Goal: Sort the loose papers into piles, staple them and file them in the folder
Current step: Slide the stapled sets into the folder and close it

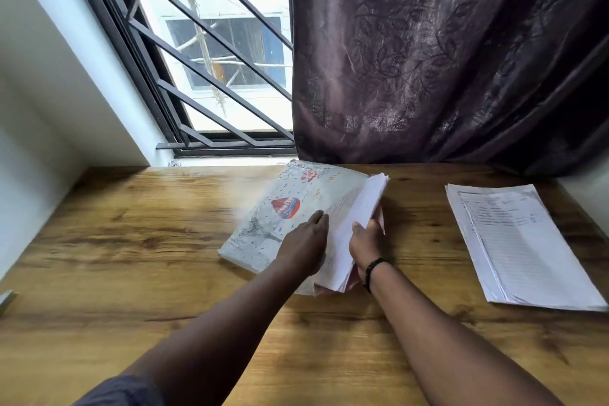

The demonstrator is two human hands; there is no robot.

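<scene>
At the centre of the frame a pale plastic folder printed with a red-and-blue balloon and grey tower sketches [276,214] lies open on the brown wood-grain table [131,241]; its printed cover spreads toward the left, touching the tabletop. A thick stack of white printed papers [354,218] sits in the folder's right half, its upper edge fanned near the curtain's hem. The left hand [304,247] rests flat on the cover with fingers straight, fingertips at the papers' left edge; the right hand [367,241], with a black band at its wrist [374,270], grasps the stack's right side, thumb on top and fingers curled beneath. At the right of the frame, well apart from the folder, a second pile of white printed sheets [520,244] lies flat on the table. A dark purple leaf-patterned curtain [445,53] fills the upper right; a black-barred window [214,53] stands upper left.
</scene>
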